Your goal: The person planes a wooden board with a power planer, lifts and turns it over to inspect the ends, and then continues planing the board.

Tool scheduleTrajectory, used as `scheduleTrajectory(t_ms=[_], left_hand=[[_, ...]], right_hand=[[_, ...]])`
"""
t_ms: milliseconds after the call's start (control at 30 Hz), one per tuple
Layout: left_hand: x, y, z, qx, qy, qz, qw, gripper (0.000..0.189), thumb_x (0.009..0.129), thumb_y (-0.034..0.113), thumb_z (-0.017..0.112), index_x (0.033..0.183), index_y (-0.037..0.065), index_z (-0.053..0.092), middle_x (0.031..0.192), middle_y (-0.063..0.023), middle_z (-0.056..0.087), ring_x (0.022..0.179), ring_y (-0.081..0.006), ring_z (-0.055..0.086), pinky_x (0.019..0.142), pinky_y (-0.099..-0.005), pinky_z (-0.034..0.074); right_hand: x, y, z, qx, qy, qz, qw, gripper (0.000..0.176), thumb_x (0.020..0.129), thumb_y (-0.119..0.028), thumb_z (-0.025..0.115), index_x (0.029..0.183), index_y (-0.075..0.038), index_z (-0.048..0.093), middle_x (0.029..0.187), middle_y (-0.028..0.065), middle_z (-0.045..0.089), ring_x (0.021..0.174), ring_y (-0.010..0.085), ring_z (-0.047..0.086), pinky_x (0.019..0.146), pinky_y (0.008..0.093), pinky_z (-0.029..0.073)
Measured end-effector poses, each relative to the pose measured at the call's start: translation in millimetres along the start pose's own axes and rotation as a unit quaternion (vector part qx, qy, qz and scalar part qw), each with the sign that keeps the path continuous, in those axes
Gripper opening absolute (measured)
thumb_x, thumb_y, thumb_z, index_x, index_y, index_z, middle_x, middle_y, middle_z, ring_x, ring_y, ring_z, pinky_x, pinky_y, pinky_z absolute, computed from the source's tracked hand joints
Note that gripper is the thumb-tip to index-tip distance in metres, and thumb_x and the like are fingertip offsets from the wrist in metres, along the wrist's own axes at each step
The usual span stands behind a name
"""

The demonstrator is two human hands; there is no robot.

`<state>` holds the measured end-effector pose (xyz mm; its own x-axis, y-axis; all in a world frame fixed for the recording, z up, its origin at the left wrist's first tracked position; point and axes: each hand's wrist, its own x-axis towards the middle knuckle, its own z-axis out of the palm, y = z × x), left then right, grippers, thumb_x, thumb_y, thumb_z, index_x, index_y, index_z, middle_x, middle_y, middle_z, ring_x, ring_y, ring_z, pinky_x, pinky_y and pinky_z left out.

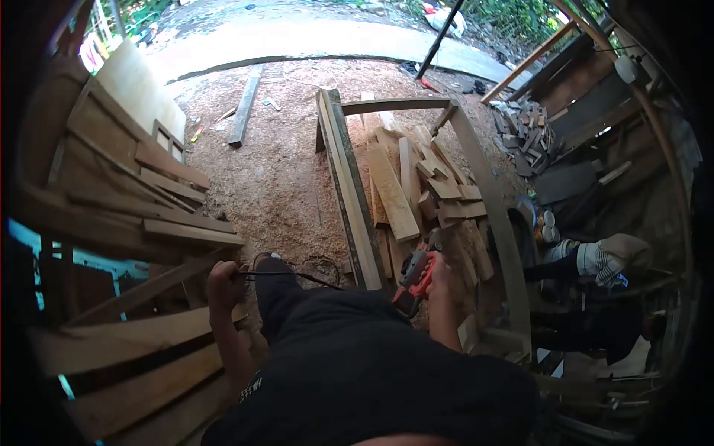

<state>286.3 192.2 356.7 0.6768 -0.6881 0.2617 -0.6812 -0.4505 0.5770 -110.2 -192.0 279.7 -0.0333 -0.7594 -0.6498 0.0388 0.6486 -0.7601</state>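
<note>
My left hand (224, 284) is closed around a black power cord (301, 275), which runs right across my front toward the tool. In my right hand (439, 272) is a red and grey handheld power tool (413, 285), shaped like an electric planer. It is beside the lower end of a long plank (349, 193) lying along the left side of a wooden frame (487, 178). Cut boards (392, 195) and short offcuts are heaped inside the frame. My fingers partly hide the tool's handle, and its underside cannot be seen.
Planks (141, 338) are stacked at left, close to my left arm. Shavings (275, 178) cover the ground, where a loose beam (245, 108) lies. Scrap wood (532, 134) is piled at right. Another person in a striped sleeve (606, 260) is at right, near some cans (549, 224).
</note>
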Motion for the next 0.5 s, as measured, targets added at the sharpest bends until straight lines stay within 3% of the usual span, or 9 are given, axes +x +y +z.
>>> scheduleTrajectory(t_ms=[133, 200, 367, 433, 500], left_hand=[[-79, 4, -14, 0.001, -0.017, -0.004, 1.000, 0.031, 0.082, 0.016, 0.077, 0.073, 0.000, 0.053, 0.073, -0.0186, 0.054, 0.074, -0.0395, 0.057, 0.066, -0.0476, 0.046], [-119, -2, -14, -0.024, -0.071, -0.005, 0.997, 0.028, 0.081, 0.015, 0.078, 0.076, -0.001, 0.055, 0.073, -0.0190, 0.055, 0.075, -0.0393, 0.058, 0.067, -0.0472, 0.047], [-216, 10, -23, -0.101, -0.182, -0.032, 0.978, 0.031, 0.085, 0.025, 0.083, 0.083, 0.001, 0.064, 0.076, -0.0153, 0.061, 0.076, -0.0325, 0.063, 0.070, -0.0424, 0.050], [-249, 15, -32, -0.148, -0.243, 0.028, 0.958, 0.031, 0.087, 0.030, 0.083, 0.088, 0.002, 0.068, 0.077, -0.0130, 0.062, 0.076, -0.0285, 0.063, 0.071, -0.0403, 0.051], [-282, 14, -38, -0.164, -0.247, 0.022, 0.955, 0.032, 0.089, 0.031, 0.082, 0.089, 0.002, 0.069, 0.077, -0.0126, 0.062, 0.074, -0.0281, 0.061, 0.071, -0.0404, 0.051]], right_hand=[[-39, 35, -58, 0.009, 0.005, -0.027, 1.000, 0.026, 0.090, -0.035, 0.072, 0.084, -0.014, 0.057, 0.066, -0.0001, 0.052, 0.047, 0.0154, 0.051, 0.042, 0.0338, 0.045], [-65, 54, -87, 0.016, 0.009, -0.030, 0.999, 0.026, 0.091, -0.035, 0.072, 0.084, -0.015, 0.058, 0.066, -0.0005, 0.052, 0.046, 0.0150, 0.050, 0.042, 0.0334, 0.045], [-159, 105, -154, 0.030, -0.001, -0.072, 0.997, 0.029, 0.094, -0.037, 0.072, 0.084, -0.013, 0.061, 0.065, -0.0005, 0.054, 0.046, 0.0137, 0.052, 0.041, 0.0302, 0.043], [-179, 126, -184, 0.012, 0.001, -0.072, 0.997, 0.028, 0.094, -0.039, 0.071, 0.086, -0.014, 0.061, 0.067, -0.0011, 0.055, 0.046, 0.0136, 0.052, 0.041, 0.0317, 0.044], [-200, 143, -211, -0.019, 0.010, -0.051, 0.998, 0.029, 0.094, -0.041, 0.071, 0.087, -0.015, 0.061, 0.067, -0.0014, 0.055, 0.047, 0.0137, 0.051, 0.043, 0.0343, 0.045]])
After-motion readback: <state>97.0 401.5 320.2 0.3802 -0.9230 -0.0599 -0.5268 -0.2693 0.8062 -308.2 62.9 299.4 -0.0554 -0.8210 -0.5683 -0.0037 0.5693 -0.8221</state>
